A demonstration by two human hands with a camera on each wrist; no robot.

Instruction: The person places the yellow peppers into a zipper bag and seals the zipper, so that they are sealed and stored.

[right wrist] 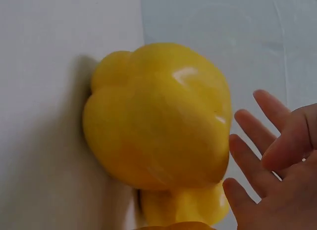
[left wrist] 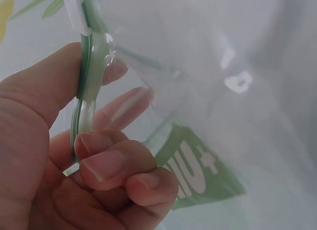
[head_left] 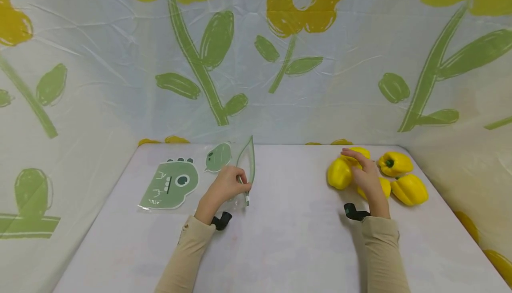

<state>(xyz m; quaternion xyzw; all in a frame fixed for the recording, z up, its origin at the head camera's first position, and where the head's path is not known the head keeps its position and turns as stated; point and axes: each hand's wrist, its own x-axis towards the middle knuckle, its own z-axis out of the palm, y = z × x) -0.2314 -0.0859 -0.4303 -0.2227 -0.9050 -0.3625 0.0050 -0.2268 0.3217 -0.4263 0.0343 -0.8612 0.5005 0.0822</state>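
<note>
On the left of the table lies a clear slider zip bag (head_left: 172,197) printed with green cartoon shapes, its mouth standing apart on the right side. My left hand (head_left: 228,184) pinches the bag's green-edged mouth between thumb and fingers; in the left wrist view the white slider (left wrist: 76,14) sits just above the thumb. My right hand (head_left: 369,179) is over a group of yellow bell peppers, fingers extended and spread. The nearest yellow bell pepper (right wrist: 158,116) stands just beside those fingertips and fills the middle of the right wrist view.
More yellow bell peppers (head_left: 410,190) lie to the right and behind my right hand. A flower-printed sheet (head_left: 344,88) rises behind the white table (head_left: 280,239) and along both sides. Black wrist devices (head_left: 354,212) jut out by each wrist.
</note>
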